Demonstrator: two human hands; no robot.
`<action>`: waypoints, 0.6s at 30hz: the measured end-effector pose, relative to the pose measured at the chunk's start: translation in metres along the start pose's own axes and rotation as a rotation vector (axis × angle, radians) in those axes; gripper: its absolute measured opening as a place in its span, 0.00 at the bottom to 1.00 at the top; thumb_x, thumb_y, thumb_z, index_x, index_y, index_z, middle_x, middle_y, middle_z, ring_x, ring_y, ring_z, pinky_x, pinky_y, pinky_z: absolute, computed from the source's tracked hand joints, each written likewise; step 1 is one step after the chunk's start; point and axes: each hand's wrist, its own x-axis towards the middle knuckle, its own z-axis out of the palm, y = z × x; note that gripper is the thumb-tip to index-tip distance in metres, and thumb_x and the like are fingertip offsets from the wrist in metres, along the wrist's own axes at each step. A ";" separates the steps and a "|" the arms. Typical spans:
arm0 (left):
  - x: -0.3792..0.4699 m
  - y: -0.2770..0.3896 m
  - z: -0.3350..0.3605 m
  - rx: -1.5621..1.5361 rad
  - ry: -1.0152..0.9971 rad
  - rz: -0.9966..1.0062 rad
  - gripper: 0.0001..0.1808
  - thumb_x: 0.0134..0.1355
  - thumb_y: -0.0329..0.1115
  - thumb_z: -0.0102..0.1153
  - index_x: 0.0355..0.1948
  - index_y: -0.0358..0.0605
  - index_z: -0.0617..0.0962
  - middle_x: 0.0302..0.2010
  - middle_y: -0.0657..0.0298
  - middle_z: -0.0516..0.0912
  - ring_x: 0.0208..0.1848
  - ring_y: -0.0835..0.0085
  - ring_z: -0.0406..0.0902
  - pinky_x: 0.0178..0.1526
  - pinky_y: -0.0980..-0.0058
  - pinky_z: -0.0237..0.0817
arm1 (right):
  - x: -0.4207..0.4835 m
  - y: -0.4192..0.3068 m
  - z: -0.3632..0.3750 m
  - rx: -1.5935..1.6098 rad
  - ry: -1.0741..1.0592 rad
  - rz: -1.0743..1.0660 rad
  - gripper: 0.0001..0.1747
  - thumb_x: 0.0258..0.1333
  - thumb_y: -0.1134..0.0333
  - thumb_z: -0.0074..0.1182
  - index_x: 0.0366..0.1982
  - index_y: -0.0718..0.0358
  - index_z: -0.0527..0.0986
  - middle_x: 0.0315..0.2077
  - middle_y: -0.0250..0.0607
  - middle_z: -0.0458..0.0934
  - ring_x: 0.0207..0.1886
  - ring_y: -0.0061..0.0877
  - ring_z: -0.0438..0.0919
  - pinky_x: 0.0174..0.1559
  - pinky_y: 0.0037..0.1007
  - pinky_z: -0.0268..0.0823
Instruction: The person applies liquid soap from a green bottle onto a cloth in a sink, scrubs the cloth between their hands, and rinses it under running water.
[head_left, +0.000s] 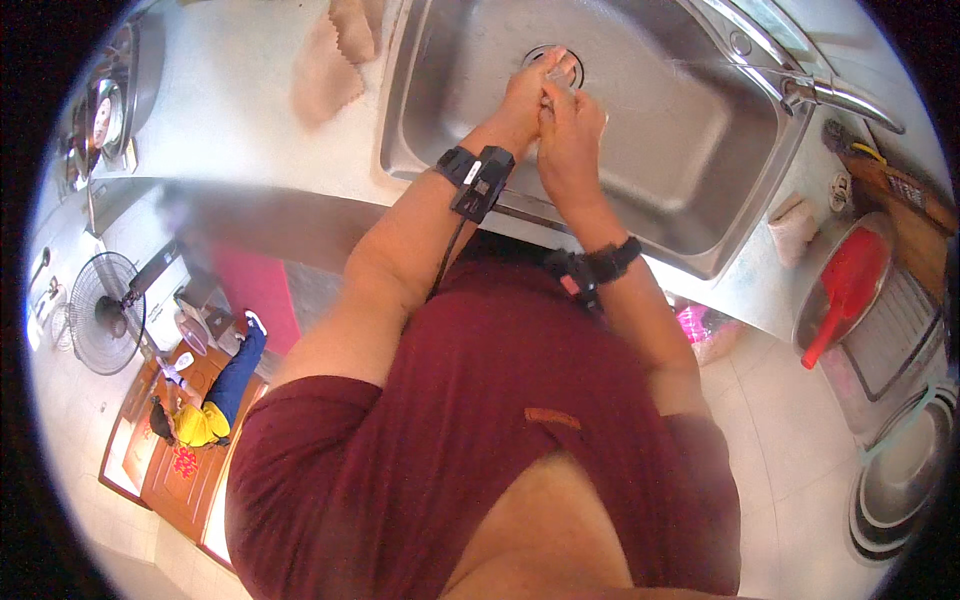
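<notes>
My left hand (523, 91) and my right hand (571, 127) meet over the drain (576, 69) of a stainless steel sink (675, 142). Their fingers touch and overlap around a small, shiny, greyish patch; whether it is an object or water I cannot tell. Both wrists wear black straps with small devices. A chrome tap (847, 97) stands at the sink's right rim, and a thin pale line runs from near it into the basin.
Left of the sink lie beige cloths (326, 82). At right are a folded cloth (793, 229), a metal bowl (804, 300) holding a red plastic scoop (847, 277), and metal basins (896, 472). A standing fan (109, 315) and a person in yellow (199, 424) are farther left.
</notes>
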 end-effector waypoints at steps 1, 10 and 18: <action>0.042 -0.018 -0.021 0.033 -0.016 0.341 0.15 0.66 0.40 0.49 0.47 0.40 0.74 0.44 0.59 0.78 0.46 0.68 0.75 0.48 0.66 0.69 | 0.012 0.004 0.007 -0.012 0.008 -0.029 0.15 0.56 0.67 0.48 0.45 0.63 0.72 0.44 0.53 0.72 0.46 0.43 0.71 0.52 0.36 0.62; 0.076 -0.057 -0.019 0.169 0.096 0.552 0.18 0.68 0.45 0.43 0.39 0.40 0.74 0.35 0.56 0.78 0.35 0.67 0.77 0.37 0.68 0.72 | -0.001 0.050 -0.021 0.183 -0.082 0.264 0.19 0.61 0.54 0.43 0.40 0.63 0.73 0.37 0.54 0.78 0.42 0.47 0.77 0.43 0.43 0.68; 0.082 -0.069 -0.024 0.839 0.355 0.957 0.25 0.66 0.53 0.44 0.29 0.40 0.77 0.23 0.61 0.77 0.23 0.67 0.74 0.27 0.66 0.64 | 0.027 0.052 -0.044 0.077 -0.141 0.679 0.19 0.62 0.53 0.40 0.33 0.61 0.71 0.33 0.52 0.79 0.37 0.51 0.77 0.39 0.44 0.68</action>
